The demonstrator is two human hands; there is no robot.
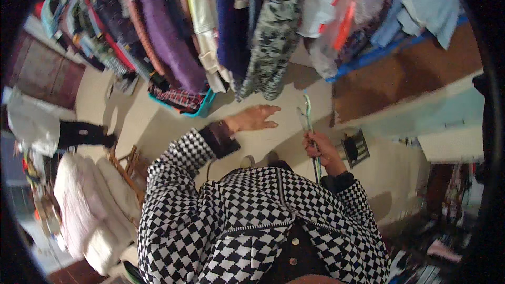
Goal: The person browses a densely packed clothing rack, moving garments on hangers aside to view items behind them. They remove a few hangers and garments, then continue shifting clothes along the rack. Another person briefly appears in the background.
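Observation:
My left hand [254, 118] reaches out over the floor, fingers apart, holding nothing. It points toward the hangers from the left. My right hand [321, 150] is closed around a small bunch of thin clothes hangers [307, 112], whose hooked ends stick up past the fingers while the rest runs down beside my checkered jacket. Above both hands hangs a dense row of clothes, among them a purple garment [169, 35], a dark blue one [232, 23] and a grey-green patterned one [274, 35]. The left hand touches none of them.
Below the clothes stands a turquoise basket [205, 104] of folded fabric. A brown surface with a blue edge [410, 71] lies at the upper right, light blue cloth [432, 8] on it. Pale fluffy covers [92, 209] drape over wooden furniture [128, 165] at left. Plastic bags [323, 4] hang at upper right.

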